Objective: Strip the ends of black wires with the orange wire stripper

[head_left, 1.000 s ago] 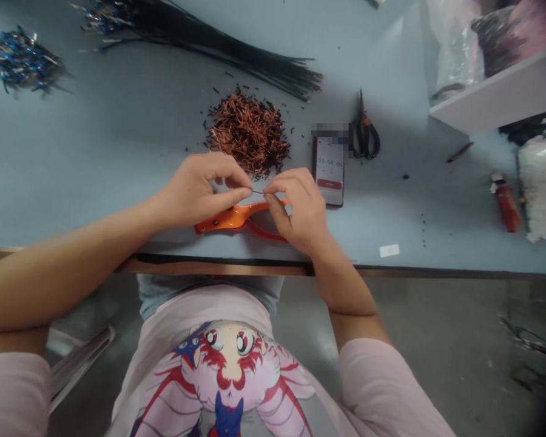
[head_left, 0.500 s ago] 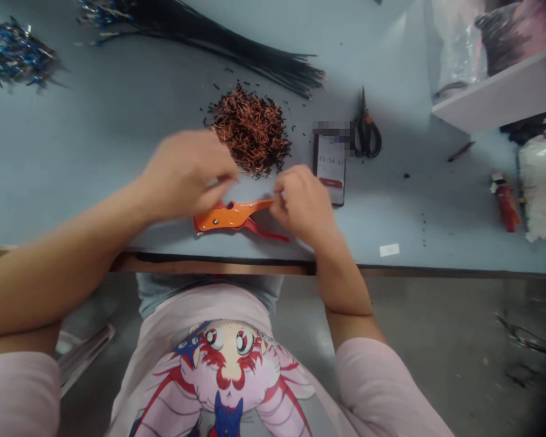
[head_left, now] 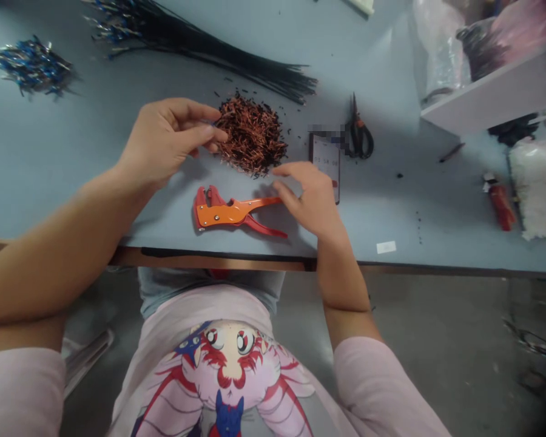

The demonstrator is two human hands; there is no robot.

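Note:
My left hand [head_left: 166, 138] hovers just left of a heap of copper wire scraps [head_left: 251, 135], thumb and fingers pinched together on something too small to make out. My right hand [head_left: 310, 197] rests on the blue table [head_left: 95, 176] with fingers loosely spread, touching the handle end of an orange wire stripper [head_left: 230, 212] that lies flat near the front edge. A phone [head_left: 326, 161] showing a timer lies just beyond my right hand.
A bundle of long black wires [head_left: 218, 51] stretches across the back. Blue-tipped wire pieces [head_left: 31, 64] lie at far left. Black scissors [head_left: 357, 135] sit beside the phone. A white shelf [head_left: 491, 91], a red lighter [head_left: 498, 203] and white bags [head_left: 537, 182] stand at right.
My hands, pinched together on a thin wire over the stripper, have parted. The left hand moved up to the scrap heap; the right opened and settled by the stripper handle.

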